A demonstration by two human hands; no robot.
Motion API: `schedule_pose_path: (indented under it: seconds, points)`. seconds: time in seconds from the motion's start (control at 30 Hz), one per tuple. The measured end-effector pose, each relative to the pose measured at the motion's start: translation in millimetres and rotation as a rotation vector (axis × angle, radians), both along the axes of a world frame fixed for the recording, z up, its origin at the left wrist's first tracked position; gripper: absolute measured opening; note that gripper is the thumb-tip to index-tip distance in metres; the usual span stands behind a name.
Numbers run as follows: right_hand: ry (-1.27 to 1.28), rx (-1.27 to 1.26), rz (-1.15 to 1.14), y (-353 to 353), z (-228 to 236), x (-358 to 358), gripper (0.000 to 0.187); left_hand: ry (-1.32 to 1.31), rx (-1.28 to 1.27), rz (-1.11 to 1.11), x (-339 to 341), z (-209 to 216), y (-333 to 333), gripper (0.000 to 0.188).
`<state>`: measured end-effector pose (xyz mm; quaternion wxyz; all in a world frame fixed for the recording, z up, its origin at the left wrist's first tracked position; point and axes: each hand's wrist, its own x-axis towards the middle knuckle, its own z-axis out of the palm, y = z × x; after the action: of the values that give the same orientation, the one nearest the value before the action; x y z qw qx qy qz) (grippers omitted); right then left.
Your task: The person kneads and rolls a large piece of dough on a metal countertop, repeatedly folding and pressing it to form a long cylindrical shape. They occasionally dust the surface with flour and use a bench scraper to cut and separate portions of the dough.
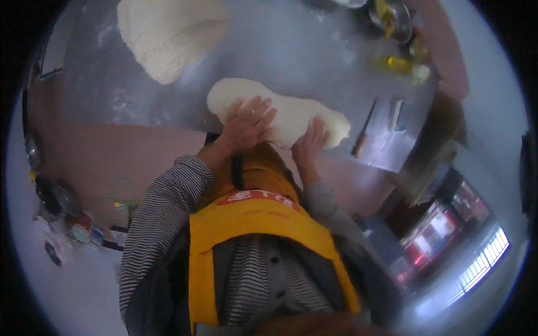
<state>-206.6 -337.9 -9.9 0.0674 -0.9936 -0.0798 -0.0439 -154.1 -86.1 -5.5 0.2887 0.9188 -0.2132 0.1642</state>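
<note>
A long, pale roll of dough (287, 112) lies across the near edge of the metal worktop, thick at both ends and slightly narrower in the middle. My left hand (250, 120) rests on its left part, fingers spread and stretched over the top. On the right part lies my right hand (311, 141), its fingers extended along the dough near its right end. Both palms press against the near side of the roll, and neither hand grips anything. Farther off to the left, a larger, flattened mass of dough (168, 39) sits on the worktop.
Right of the roll, a knife (364, 131) with a wooden handle lies beside a pale scraper-like tool (397, 116). Beyond them are a bottle of yellow liquid (399, 65) and a metal bowl (400, 23). The grey worktop (291, 45) carries floury smears.
</note>
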Motion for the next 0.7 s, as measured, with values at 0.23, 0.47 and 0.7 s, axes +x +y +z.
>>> schedule_pose_path:
  seconds: [0.23,0.47,0.7]
  points:
    - [-0.066,-0.112,-0.082,-11,-8,123,0.048,0.019,0.064,0.080,100,-7,-3,0.038]
    - [-0.169,-0.126,-0.087,-38,-26,235,0.025,0.022,0.116,-0.010,211,-29,-10,0.029]
    - [0.386,0.138,-0.169,-59,-9,273,0.042,0.376,0.295,-0.192,242,-6,-12,0.029]
